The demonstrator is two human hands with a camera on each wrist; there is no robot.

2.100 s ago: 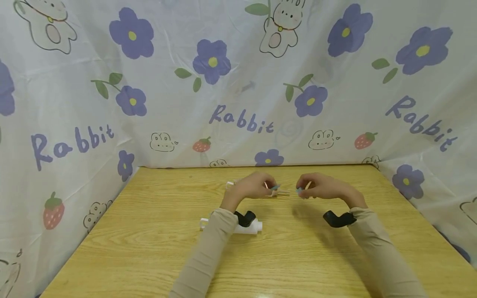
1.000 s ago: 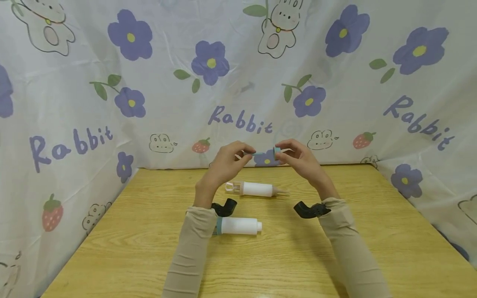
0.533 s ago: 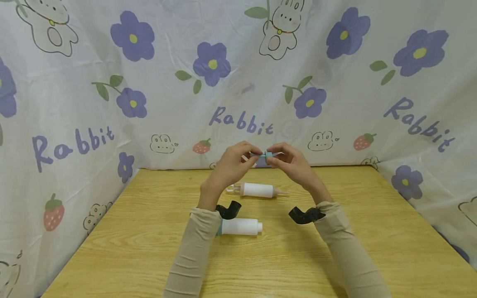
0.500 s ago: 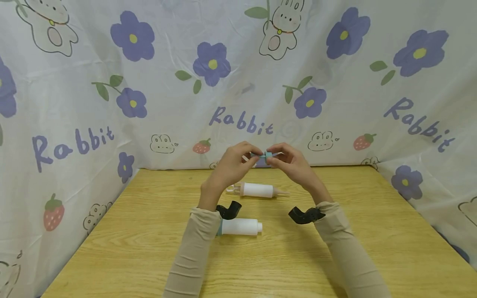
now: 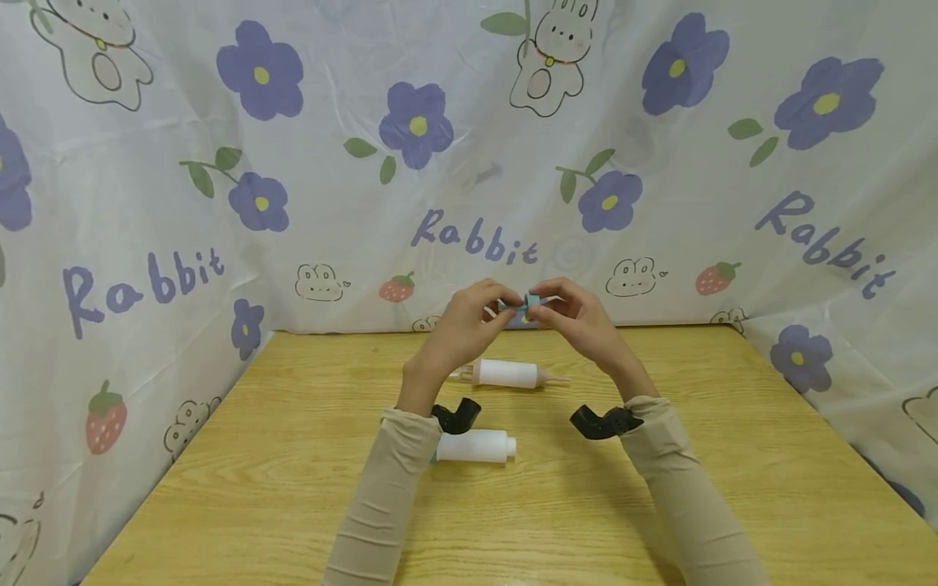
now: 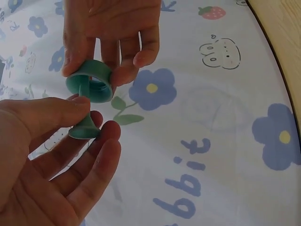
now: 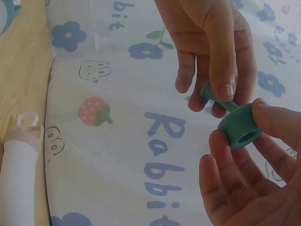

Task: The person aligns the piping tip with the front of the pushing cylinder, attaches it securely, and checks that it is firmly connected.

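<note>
Both hands are raised above the back of the table, close together in the head view. My left hand (image 5: 465,325) pinches a small teal nozzle (image 6: 85,128) by its thin stem, between thumb and fingers, with its flared end toward the palm. My right hand (image 5: 586,321) holds a teal ring cap (image 7: 237,125) by its sides between thumb and fingers. In the left wrist view the stem's narrow end reaches into the ring's opening. Below them lie two syringe-like tubes: a white one with beige ends (image 5: 509,373) and, nearer, a plain white-bodied one (image 5: 472,446).
The wooden table (image 5: 586,505) meets a patterned curtain (image 5: 330,187) at its back and sides. The near tube's teal left end is mostly hidden behind the left forearm. A black wrist mount (image 5: 604,422) sticks out inward from the right wrist, and another (image 5: 458,416) from the left.
Both hands rose from low over the table, apart, and came together in front of the curtain. The nozzle's stem moved up to the ring cap. The tubes stayed in place.
</note>
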